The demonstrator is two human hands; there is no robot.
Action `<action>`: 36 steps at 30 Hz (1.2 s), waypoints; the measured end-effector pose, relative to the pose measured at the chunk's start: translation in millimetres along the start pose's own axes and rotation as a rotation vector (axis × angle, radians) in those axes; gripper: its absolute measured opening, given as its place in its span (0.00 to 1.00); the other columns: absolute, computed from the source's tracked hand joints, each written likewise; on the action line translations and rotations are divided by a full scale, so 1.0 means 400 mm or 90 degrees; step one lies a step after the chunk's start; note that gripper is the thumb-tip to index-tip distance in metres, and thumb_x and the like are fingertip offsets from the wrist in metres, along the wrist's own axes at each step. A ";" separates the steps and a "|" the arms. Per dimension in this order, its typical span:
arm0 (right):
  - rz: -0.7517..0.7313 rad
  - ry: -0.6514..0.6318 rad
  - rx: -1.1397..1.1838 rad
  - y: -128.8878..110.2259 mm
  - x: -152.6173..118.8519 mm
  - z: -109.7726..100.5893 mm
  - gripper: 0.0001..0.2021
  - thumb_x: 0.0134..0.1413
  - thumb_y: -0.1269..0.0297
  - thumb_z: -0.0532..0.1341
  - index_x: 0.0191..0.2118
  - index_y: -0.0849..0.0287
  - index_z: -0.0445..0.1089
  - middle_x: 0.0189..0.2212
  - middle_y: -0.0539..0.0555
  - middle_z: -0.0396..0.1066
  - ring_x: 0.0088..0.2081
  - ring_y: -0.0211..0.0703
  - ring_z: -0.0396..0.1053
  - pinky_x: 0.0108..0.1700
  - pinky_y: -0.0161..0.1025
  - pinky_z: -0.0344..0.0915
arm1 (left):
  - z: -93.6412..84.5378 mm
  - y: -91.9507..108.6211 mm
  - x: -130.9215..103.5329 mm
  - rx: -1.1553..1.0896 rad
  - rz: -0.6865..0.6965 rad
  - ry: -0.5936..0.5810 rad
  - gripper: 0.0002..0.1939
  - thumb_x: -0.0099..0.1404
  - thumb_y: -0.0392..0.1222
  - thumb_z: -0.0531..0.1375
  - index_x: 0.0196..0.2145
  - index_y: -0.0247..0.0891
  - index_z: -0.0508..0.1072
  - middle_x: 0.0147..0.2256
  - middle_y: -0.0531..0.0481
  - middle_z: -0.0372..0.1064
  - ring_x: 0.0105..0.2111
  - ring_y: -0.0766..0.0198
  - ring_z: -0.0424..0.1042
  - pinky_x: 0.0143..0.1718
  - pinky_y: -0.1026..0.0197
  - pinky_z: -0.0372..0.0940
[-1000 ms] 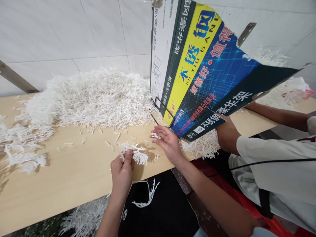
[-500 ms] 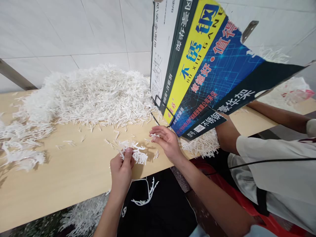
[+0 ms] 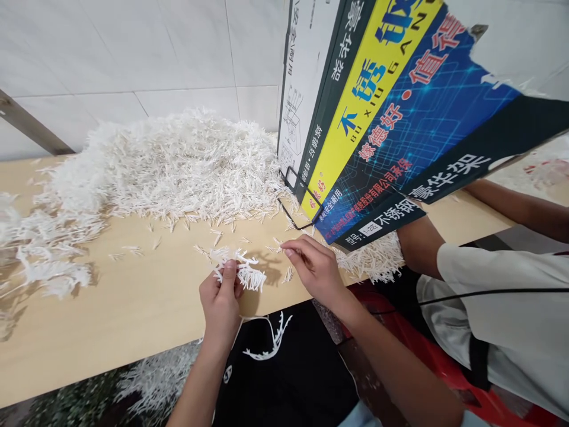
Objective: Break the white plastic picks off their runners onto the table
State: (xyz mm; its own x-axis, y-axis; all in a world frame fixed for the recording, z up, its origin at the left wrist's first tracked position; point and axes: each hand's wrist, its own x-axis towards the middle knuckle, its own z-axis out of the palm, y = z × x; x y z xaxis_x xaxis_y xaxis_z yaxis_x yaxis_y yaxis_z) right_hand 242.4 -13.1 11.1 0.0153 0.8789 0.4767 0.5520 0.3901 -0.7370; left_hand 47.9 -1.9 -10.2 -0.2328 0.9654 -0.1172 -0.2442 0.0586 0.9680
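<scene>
My left hand [image 3: 221, 302] is closed, thumb on top, around a white plastic sprig strand [image 3: 252, 279] with many short prongs, held just over the table. A thin white tail of strand [image 3: 269, 350] hangs below the table edge against black cloth. To the right, my right hand [image 3: 317, 273] pinches a small white forked sprig [image 3: 276, 245] between thumb and fingertips, close above the tabletop. Several loose sprigs like it lie on the wood around both hands, one of them a small sprig [image 3: 288, 274] between them.
A large heap of white sprigs [image 3: 178, 169] lies against the tiled wall. A printed cardboard sheet [image 3: 377, 118] stands upright on the right, with a black wire frame [image 3: 297, 198] at its foot. Behind it another person's arm [image 3: 420, 243] shows beside more sprigs [image 3: 377, 258].
My right hand has turned over from fingers half open, palm up, with a sprig on them, to a downward pinch. My left hand keeps its hold. The view has shifted slightly.
</scene>
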 end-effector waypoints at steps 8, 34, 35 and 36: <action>-0.002 -0.107 -0.042 0.018 -0.012 -0.027 0.11 0.66 0.63 0.64 0.52 0.54 0.76 0.52 0.59 0.73 0.45 0.45 0.75 0.43 0.39 0.75 | 0.000 0.002 0.000 -0.007 0.013 -0.013 0.23 0.62 0.57 0.68 0.24 0.34 0.70 0.18 0.58 0.54 0.18 0.74 0.52 0.18 0.69 0.48; 0.059 -0.266 0.068 -0.004 0.048 0.012 0.10 0.64 0.70 0.59 0.43 0.57 0.79 0.40 0.55 0.81 0.39 0.44 0.78 0.43 0.40 0.74 | -0.006 0.002 -0.002 0.108 0.019 -0.081 0.24 0.68 0.56 0.62 0.22 0.36 0.68 0.17 0.57 0.53 0.20 0.70 0.54 0.22 0.64 0.49; 0.033 -0.224 0.057 0.002 0.056 0.021 0.10 0.63 0.70 0.60 0.43 0.57 0.78 0.45 0.57 0.80 0.46 0.46 0.78 0.48 0.43 0.73 | -0.007 0.003 -0.002 0.129 0.023 -0.088 0.24 0.68 0.57 0.62 0.22 0.37 0.67 0.17 0.57 0.53 0.20 0.69 0.53 0.23 0.63 0.49; -0.002 -0.172 0.048 0.005 0.066 0.028 0.09 0.63 0.70 0.60 0.43 0.57 0.78 0.50 0.58 0.78 0.53 0.49 0.75 0.55 0.46 0.71 | -0.007 0.003 -0.002 0.150 0.025 -0.094 0.25 0.68 0.57 0.61 0.21 0.37 0.66 0.17 0.57 0.53 0.20 0.69 0.53 0.23 0.63 0.48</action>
State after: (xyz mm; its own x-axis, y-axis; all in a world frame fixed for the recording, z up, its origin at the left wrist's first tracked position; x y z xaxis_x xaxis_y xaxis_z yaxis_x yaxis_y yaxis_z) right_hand 234.6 14.2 16.8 -0.2146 0.9149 0.3420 0.4875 0.4037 -0.7742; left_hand 44.9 -3.2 -9.5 -0.0933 0.9938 -0.0610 -0.0082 0.0605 0.9981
